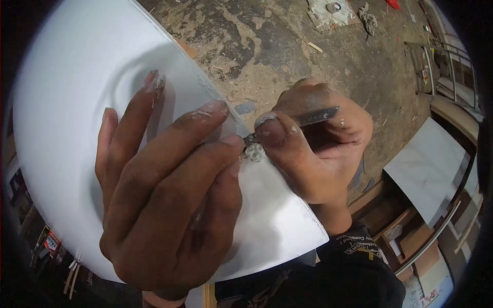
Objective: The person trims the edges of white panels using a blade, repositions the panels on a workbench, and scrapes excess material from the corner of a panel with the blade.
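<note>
A dark, thin metal blade (317, 117) with faint stamped lettering is pinched between the thumb and bent fingers of my right hand (318, 138). At its left end sits a lump of grey-white paste (254, 152). My left hand (164, 190) is over a white panel (61, 123), its thumb and index fingertips together at that blade end. Its other fingers spread out to the left. Pale residue coats several fingertips on both hands. The panel's long edge (192, 66) passes beneath the blade, with paste smeared along it.
The stained concrete floor (231, 31) has scattered scraps. A round tin (334, 7) stands on a whitish sheet at the top. At right are a metal frame (452, 72), a pale sheet (429, 167) and brown wooden boxwork (382, 205). Dark printed clothing (354, 272) shows below.
</note>
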The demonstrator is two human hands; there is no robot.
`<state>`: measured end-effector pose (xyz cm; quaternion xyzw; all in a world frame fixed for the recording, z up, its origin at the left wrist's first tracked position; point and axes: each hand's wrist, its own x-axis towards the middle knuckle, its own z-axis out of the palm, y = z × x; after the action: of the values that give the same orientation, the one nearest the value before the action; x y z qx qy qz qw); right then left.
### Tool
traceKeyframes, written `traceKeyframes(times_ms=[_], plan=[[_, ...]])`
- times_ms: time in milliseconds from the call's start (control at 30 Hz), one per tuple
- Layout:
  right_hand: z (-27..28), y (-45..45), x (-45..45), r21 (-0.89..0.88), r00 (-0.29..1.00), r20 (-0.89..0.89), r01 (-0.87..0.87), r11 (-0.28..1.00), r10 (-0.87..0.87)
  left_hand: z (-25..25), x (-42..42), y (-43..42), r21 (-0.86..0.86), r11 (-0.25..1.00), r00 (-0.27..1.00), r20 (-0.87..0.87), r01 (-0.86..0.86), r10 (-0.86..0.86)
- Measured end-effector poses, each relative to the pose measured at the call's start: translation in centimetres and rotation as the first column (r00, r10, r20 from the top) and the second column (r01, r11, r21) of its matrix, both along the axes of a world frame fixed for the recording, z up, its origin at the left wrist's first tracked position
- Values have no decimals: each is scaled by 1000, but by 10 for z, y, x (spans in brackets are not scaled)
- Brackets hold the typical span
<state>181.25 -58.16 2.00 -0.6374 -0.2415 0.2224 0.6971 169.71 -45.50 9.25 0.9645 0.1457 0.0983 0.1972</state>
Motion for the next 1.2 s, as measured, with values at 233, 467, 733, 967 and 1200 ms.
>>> traceKeyframes(times_ms=[233, 467, 733, 967, 1200], plan=[[1, -8, -5, 1, 999, -35, 24, 1000, -24, 0, 0, -6, 25, 1000, 1000, -9, 10, -10], [-5, -26, -17, 29, 997, -55, 47, 998, -45, -3, -7, -22, 36, 999, 999, 3, 36, -36], [-19, -19, -13, 98, 991, -109, 92, 991, -82, -28, 1, -26, 36, 999, 990, 140, -6, 1], [-17, -34, -22, 101, 997, -60, 62, 993, -56, -26, -14, -39, 64, 998, 987, 159, 15, -25], [-10, -35, -21, 119, 992, -118, 68, 991, -54, -28, -12, -42, 39, 999, 977, 211, -5, -3]])
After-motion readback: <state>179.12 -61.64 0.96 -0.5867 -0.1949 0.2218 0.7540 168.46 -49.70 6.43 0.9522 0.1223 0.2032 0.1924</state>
